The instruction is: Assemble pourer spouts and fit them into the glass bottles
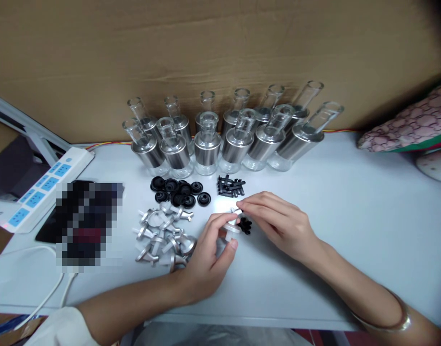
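Note:
My left hand [209, 257] is closed on a small white plastic pump part [230, 228] above the white table [350, 230]. My right hand [278, 223] pinches its fingertips together at the top of that same part. Just beneath the fingers lies a small pile of tiny black pieces [245, 226]. Left of my left hand is a heap of silver metal collars [163, 233]. Behind it lie black rubber discs [179, 191] and a bundle of short black tubes [230, 186].
Several clear glass bottles with silver bands [220, 134] stand in two rows at the back against brown cardboard. A white and blue power strip [43, 187] and a blurred dark object [85, 223] lie at the left. A patterned cushion [411, 125] sits at the right.

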### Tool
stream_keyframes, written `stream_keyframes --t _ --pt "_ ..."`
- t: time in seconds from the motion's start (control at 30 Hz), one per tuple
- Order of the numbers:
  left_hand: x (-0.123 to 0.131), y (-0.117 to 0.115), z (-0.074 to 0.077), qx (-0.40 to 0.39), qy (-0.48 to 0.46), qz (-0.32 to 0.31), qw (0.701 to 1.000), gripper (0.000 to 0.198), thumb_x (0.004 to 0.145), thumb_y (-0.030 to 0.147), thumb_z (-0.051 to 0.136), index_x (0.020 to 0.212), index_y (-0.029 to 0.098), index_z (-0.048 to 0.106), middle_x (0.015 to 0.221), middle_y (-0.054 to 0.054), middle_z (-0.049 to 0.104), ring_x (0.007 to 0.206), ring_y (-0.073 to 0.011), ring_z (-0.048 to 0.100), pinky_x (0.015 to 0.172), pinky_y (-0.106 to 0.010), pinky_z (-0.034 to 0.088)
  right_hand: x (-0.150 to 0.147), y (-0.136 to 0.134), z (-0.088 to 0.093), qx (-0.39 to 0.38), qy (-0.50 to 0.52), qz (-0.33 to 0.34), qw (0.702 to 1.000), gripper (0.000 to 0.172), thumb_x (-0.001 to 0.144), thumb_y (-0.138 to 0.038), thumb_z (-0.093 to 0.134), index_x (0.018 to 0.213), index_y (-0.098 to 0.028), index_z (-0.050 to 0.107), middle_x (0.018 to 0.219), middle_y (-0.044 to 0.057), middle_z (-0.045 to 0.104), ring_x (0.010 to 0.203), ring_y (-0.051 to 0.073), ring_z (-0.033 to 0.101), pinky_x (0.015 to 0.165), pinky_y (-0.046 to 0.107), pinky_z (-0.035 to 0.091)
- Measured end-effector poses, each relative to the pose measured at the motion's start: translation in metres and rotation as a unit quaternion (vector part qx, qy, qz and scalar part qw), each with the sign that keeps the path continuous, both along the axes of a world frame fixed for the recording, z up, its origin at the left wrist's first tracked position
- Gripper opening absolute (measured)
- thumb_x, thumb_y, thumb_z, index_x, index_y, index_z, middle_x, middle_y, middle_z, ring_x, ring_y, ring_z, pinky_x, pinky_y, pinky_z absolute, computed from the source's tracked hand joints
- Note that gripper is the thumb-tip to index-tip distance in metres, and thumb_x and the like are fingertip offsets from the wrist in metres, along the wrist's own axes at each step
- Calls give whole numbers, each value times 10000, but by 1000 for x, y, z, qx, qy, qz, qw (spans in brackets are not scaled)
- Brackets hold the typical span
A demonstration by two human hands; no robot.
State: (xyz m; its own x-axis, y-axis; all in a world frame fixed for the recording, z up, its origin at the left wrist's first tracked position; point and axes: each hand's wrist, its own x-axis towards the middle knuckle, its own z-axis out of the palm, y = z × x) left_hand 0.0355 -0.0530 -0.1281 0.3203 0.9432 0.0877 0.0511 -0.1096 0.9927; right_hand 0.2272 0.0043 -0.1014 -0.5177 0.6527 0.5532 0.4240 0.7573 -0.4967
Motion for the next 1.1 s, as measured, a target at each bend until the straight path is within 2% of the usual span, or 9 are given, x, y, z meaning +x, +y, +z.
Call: stream_keyframes --t 0.17,0.3,0.53,0.73,0.83,1.1 --pt "0 0 0 -9 0 -1 1000 429 945 127 459 1312 343 409 1242 -54 483 1111 -199 511 941 -345 418 -4 -2 3 -20 48 -22 998 249 876 -76 594 1059 -227 670 871 61 728 800 188 677 702 329 566" --pt "-1 0 -1 -9 -6 -4 1000 430 945 133 466 1310 353 411 1235 -49 487 1102 -198 515 940 -353 419 -7 -3 4 -102 107 -32 989 163 861 -105 627 922 -243 690 855 41 742 804 184 698 723 322 570" --pt "-1 -1 -4 -17 -34 -10 999 399 959 168 474 1306 360 431 1242 -50 493 1165 -218 513 947 -364 426 -6 -1 8 -269 201 -54 940 82 794 -181 710 802 -249 756 815 24 772 749 176 715 696 289 575" --pt "0 0 -5 -15 -51 -14 999 405 962 190 498 1297 409 438 1244 -20 520 1149 -200 542 935 -349 437 -8 0 12 -363 238 -75 898 77 735 -209 750 792 -257 768 774 8 767 706 153 703 662 250 567" --pt "-1 -1 -3 -13 -56 -17 998 397 962 198 503 1303 394 443 1245 -28 533 1148 -201 550 928 -342 440 -8 1 13 -380 241 -75 890 72 724 -225 760 790 -252 772 777 13 764 709 153 695 655 247 557" --pt "0 -1 -5 -19 -51 -10 998 384 962 207 509 1308 366 462 1260 -40 540 1146 -197 573 938 -329 441 -6 2 10 -367 248 -60 894 48 730 -225 766 757 -262 781 768 20 763 706 152 687 654 251 535"
